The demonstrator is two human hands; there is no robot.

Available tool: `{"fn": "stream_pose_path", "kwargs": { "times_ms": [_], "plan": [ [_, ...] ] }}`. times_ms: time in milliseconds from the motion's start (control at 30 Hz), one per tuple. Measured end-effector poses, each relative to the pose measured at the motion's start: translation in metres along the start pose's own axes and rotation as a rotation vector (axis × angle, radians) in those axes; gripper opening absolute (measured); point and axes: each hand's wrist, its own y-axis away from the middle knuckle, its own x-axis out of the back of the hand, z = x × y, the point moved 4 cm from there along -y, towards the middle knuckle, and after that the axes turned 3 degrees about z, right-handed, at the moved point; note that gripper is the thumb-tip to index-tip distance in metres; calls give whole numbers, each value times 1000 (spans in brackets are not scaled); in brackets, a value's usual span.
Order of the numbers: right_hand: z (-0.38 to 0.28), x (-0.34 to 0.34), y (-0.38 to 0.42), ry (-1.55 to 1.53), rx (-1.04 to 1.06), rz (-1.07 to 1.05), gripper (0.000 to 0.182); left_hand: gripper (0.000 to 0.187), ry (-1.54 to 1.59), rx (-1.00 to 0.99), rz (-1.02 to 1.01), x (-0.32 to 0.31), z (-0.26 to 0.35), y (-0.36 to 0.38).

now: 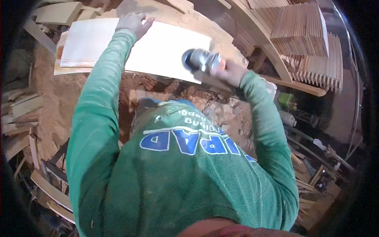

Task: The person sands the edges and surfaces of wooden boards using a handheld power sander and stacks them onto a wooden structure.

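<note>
A pale, flat wooden board [169, 47] lies on the bench in front of me, with similar sheets showing under its left end. Near the far edge of the board rests my left hand [136, 25], thumb spread away from the fingers. My right hand [231, 73] grips an angle grinder [203, 60], which is smeared by motion. Its dark round disc overlaps the right end of the board in this view.
Stacked slatted wood pieces [300, 29] stand at the upper right beside a curved wooden beam [256, 33]. Cut wood [57, 14] lies at the upper left, and scrap timber [21, 108] fills the left side. A green object [287, 101] sits right of my right forearm.
</note>
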Motion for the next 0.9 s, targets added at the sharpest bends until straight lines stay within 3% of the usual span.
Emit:
{"fn": "stream_pose_path", "kwargs": {
  "times_ms": [67, 167, 200, 233, 267, 333, 400, 467, 533, 633, 733, 767, 800, 867, 900],
  "plan": [
    [0, -21, 13, 65, 43, -230, 74, 62, 4, -14, 9, 2, 0, -1],
    [-10, -14, 6, 23, 110, -134, 73, 62, 17, 8, 0, -3, -3, -3],
    [9, 15, -22, 102, -109, -2, 77, 62, 28, 17, -14, -8, -4, -2],
    [41, 23, -46, 44, -38, 143, 84, 62, 39, 29, -18, -9, -5, -5],
    [51, 33, -53, -5, -189, 83, 88, 62, 52, 40, -20, -10, -5, -6],
    [42, 34, -45, -55, -108, 92, 88, 64, 41, -19, 81, -6, 0, -4],
    [30, 18, -14, 68, -105, -58, 88, 66, 23, -21, 90, -7, -2, -4],
    [5, -15, 16, -149, 46, -205, 76, 66, 52, 7, -4, 6, 6, -1],
    [14, -32, 17, 143, 111, -204, 76, 65, 68, 42, -47, 10, 5, 0],
    [10, -15, -3, -208, 91, -208, 80, 63, 51, 49, -10, 3, 5, -2],
    [43, 32, -53, 124, -27, 43, 74, 63, -14, 0, 26, -5, 1, -5],
    [17, 43, -50, 80, -62, 117, 72, 62, -17, -2, 15, -7, 0, -7],
    [42, 47, -78, 47, -75, 168, 71, 62, -22, -3, 2, -9, 0, -7],
    [40, 58, -89, 7, -231, 18, 93, 62, -7, 12, 4, -11, 0, -6],
    [33, 59, -82, 1, -291, 5, 92, 62, 0, 20, 8, -10, 0, -7]
  ]
}}
